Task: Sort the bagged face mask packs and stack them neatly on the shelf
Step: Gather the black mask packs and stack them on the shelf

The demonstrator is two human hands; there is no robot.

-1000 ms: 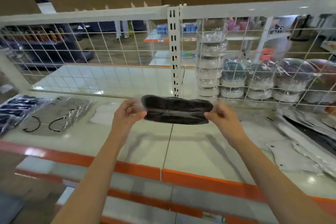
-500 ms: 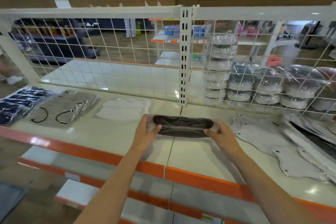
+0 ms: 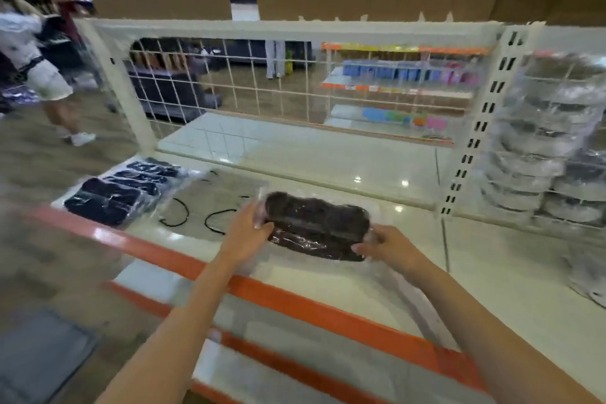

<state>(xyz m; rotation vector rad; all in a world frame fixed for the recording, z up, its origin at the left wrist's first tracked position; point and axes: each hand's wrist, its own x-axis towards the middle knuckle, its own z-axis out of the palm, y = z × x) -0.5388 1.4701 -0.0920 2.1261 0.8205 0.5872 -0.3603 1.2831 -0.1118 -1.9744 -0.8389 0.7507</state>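
Both hands hold one bagged pack of dark face masks (image 3: 316, 226) just above the white shelf (image 3: 328, 167), near its orange front edge (image 3: 295, 300). The left hand (image 3: 247, 233) grips the pack's left end, fingers curled over the plastic; the right hand (image 3: 385, 244) pinches the right end, thumb on top. The picture is blurred, so I cannot tell whether the pack's underside already touches the shelf.

The step in hand looks like setting this pack down in its sorted place. To the left lie a pile of dark blue bagged masks (image 3: 114, 193) and, beside it, a clear bag with black ear loops (image 3: 203, 207); the held pack is just right of that bag.

To do it well, keep the pack level and lower both ends together so the slippery bag does not fold. Line its long edge up with the shelf's front edge and leave it beside the neighbouring bag, not overlapping. Flatten it with open fingers before letting go, since trapped air may make later packs slide off.
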